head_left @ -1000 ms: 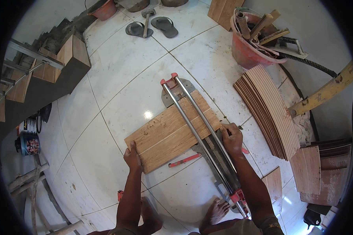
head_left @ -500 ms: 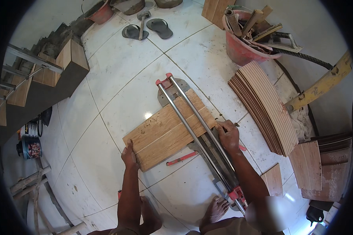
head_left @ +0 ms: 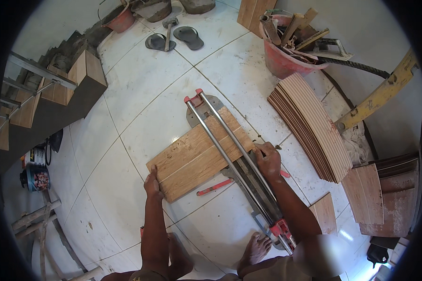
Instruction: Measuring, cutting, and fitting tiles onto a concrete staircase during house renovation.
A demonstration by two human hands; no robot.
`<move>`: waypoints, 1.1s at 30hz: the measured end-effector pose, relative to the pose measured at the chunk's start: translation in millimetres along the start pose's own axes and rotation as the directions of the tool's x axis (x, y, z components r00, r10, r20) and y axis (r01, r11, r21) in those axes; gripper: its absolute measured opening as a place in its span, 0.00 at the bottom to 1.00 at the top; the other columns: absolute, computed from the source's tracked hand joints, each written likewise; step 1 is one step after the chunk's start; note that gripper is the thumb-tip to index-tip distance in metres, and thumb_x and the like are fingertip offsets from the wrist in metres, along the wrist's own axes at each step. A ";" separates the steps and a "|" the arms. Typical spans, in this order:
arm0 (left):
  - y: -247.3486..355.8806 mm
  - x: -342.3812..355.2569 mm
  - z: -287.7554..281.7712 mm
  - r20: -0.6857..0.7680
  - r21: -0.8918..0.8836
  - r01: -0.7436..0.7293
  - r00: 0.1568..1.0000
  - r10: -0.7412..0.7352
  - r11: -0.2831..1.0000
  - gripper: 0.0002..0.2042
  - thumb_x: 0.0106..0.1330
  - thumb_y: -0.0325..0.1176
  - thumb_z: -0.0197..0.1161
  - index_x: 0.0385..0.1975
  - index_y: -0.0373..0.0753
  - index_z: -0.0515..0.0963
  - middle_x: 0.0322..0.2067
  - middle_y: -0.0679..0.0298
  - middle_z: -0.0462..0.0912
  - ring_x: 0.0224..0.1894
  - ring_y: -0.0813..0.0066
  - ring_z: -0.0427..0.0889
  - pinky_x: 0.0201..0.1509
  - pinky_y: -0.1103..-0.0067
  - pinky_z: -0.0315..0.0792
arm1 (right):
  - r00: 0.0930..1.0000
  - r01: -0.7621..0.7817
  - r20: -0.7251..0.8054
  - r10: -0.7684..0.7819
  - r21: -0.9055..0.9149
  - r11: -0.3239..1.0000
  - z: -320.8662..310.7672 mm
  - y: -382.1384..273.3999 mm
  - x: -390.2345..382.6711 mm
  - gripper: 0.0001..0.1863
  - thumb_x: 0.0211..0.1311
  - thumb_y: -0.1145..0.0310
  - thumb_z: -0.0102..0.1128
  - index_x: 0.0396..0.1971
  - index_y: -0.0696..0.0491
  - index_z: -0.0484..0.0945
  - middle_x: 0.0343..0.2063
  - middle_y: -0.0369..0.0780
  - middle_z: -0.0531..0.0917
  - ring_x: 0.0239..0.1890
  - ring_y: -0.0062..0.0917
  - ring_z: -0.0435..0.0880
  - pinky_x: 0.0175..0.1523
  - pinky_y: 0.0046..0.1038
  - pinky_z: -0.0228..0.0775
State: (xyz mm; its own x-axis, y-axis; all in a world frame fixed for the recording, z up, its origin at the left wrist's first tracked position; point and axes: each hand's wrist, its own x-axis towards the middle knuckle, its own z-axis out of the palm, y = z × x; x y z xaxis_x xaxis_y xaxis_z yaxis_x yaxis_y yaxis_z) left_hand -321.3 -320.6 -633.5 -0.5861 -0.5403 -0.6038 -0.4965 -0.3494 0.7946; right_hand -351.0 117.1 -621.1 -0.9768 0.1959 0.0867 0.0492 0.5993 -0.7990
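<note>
A wood-look tile (head_left: 187, 161) lies slantwise on the bed of a manual tile cutter (head_left: 238, 172), passing beneath its two metal rails. My left hand (head_left: 153, 184) grips the tile's left end, thumb along the top face. At the opposite end, right of the rails, my right hand (head_left: 268, 161) holds the tile's corner with bent fingers. The cutter's red carriage (head_left: 280, 228) sits at the near end of the rails, close to my foot. A red side arm (head_left: 214, 187) sticks out left of the cutter, below the tile.
Stacked tiles (head_left: 309, 126) stand on the right, with a tile offcut (head_left: 324, 213) nearer me. Behind them is a red bucket (head_left: 286, 58) of wood scraps and tools. Sandals (head_left: 189, 37) and a hammer (head_left: 168, 36) lie far off. Tiled stairs (head_left: 86, 72) rise at left.
The right hand and the tile's right end have shifted very slightly left. Both hands keep their hold, and the carriage stays at the near end. The whole view has moved a little.
</note>
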 end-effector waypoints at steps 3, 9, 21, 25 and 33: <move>-0.2 0.4 -0.4 -0.004 0.024 0.003 1.000 -0.003 1.000 0.24 0.68 0.51 0.70 0.45 0.33 0.76 0.42 0.58 0.83 0.43 0.67 0.83 0.52 0.70 0.78 | 1.000 -0.016 0.010 0.016 0.002 1.000 -0.6 -1.4 0.2 0.09 0.64 0.68 0.65 0.42 0.50 0.87 0.32 0.44 0.82 0.38 0.41 0.85 0.44 0.38 0.76; -4.6 4.0 -2.4 0.015 0.015 -0.009 1.000 0.008 1.000 0.25 0.68 0.51 0.70 0.47 0.33 0.77 0.43 0.57 0.84 0.45 0.67 0.83 0.52 0.70 0.78 | 1.000 -0.019 0.013 0.020 -0.013 1.000 0.9 3.5 -1.1 0.11 0.64 0.66 0.64 0.45 0.49 0.87 0.35 0.44 0.84 0.40 0.41 0.85 0.47 0.38 0.76; 0.5 -6.1 5.4 0.009 -0.033 -0.003 1.000 0.003 0.999 0.25 0.64 0.52 0.73 0.45 0.35 0.78 0.40 0.59 0.85 0.41 0.68 0.83 0.50 0.71 0.78 | 0.976 -0.172 0.152 0.158 0.085 0.981 -44.5 -0.8 -16.0 0.21 0.64 0.61 0.68 0.55 0.53 0.82 0.41 0.47 0.84 0.44 0.37 0.85 0.50 0.34 0.76; 1.1 -5.9 4.6 -0.039 0.018 -0.007 0.999 0.008 1.000 0.26 0.64 0.52 0.74 0.46 0.34 0.78 0.41 0.58 0.85 0.42 0.66 0.84 0.50 0.69 0.78 | 0.993 -0.112 0.026 0.113 -0.061 0.992 -146.2 25.2 -113.3 0.25 0.63 0.62 0.70 0.58 0.56 0.79 0.41 0.48 0.83 0.42 0.35 0.83 0.49 0.33 0.75; -1.2 -6.5 3.2 -0.022 -0.017 -0.027 0.999 0.026 0.999 0.26 0.65 0.52 0.73 0.46 0.32 0.78 0.41 0.57 0.85 0.41 0.65 0.84 0.51 0.69 0.78 | 0.791 -0.486 0.243 0.562 -0.310 0.817 -261.7 44.6 -392.0 0.26 0.76 0.47 0.50 0.37 0.57 0.84 0.26 0.47 0.85 0.30 0.39 0.85 0.39 0.40 0.75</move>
State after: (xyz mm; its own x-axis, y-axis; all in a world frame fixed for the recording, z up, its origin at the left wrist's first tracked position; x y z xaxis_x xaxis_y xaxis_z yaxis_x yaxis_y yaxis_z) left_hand -318.9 -314.3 -630.8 -0.5850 -0.5658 -0.5811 -0.4698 -0.3477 0.8114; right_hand 88.7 270.1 -535.1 -0.7951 0.3033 -0.5251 0.5796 0.6348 -0.5109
